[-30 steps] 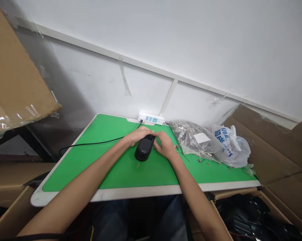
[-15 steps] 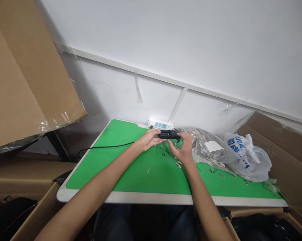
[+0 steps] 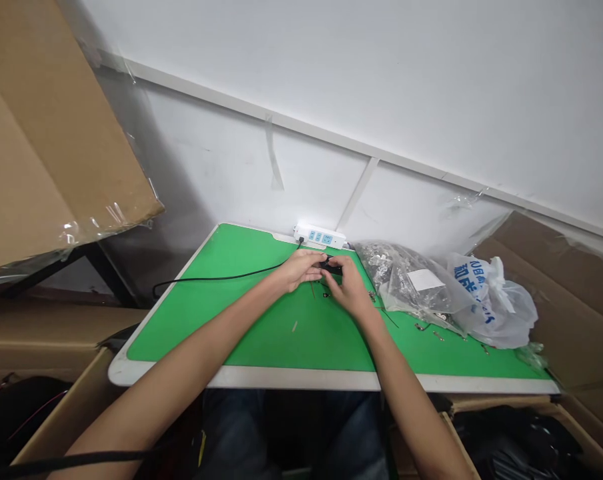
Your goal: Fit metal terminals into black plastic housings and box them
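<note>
Above the far middle of the green table mat (image 3: pixel 276 333), both hands hold a small black plastic housing (image 3: pixel 333 268). My left hand (image 3: pixel 302 268) is closed on its left end. From the right, my right hand (image 3: pixel 347 285) grips it with thumb and fingers, covering most of it. The inside of the housing is hidden now. Small metal parts (image 3: pixel 371 295) lie on the mat just beyond my right wrist, and a tiny dark piece (image 3: pixel 326 295) sits below the hands.
A white power strip (image 3: pixel 319 237) stands at the wall with a black cable (image 3: pixel 221 277) running left. Clear bags of metal parts (image 3: pixel 406 280) and a tied white bag (image 3: pixel 496 307) lie right. Cardboard boxes (image 3: pixel 56 153) flank the table; a box of black parts (image 3: pixel 521 440) is below right.
My right hand has shifted left and closed further over the black housing, whose open slotted side was visible before. The whole view has tilted slightly, moving the table up.
</note>
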`<state>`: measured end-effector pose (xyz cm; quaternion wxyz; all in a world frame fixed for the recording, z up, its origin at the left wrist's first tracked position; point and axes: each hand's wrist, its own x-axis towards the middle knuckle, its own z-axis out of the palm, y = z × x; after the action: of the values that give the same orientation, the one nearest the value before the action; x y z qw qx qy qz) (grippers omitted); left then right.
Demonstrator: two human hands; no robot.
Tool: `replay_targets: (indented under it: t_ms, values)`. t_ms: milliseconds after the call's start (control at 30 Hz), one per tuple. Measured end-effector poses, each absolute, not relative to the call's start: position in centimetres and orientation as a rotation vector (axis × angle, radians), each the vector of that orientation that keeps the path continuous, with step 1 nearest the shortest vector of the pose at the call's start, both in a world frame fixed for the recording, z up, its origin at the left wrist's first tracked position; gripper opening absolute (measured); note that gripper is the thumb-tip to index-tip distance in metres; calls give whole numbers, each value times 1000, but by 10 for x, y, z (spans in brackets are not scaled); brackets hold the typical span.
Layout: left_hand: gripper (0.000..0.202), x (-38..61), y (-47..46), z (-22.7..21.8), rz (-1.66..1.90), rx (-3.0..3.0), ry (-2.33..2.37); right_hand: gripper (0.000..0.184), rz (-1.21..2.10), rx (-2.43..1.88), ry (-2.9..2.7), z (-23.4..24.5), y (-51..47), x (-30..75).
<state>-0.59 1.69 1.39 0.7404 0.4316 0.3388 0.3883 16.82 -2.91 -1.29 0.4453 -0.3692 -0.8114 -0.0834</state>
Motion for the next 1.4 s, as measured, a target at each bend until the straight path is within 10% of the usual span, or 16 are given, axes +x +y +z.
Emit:
replay_targets:
  t_ms: [1133,1400]
  values:
    - [12,-3,11,15,947,806,734,21,-500,-815,-2173,-11,-27,165]
    - [20,-11,17,19,935,850,587,46,-231,-1091,-1414,-7,-26,188]
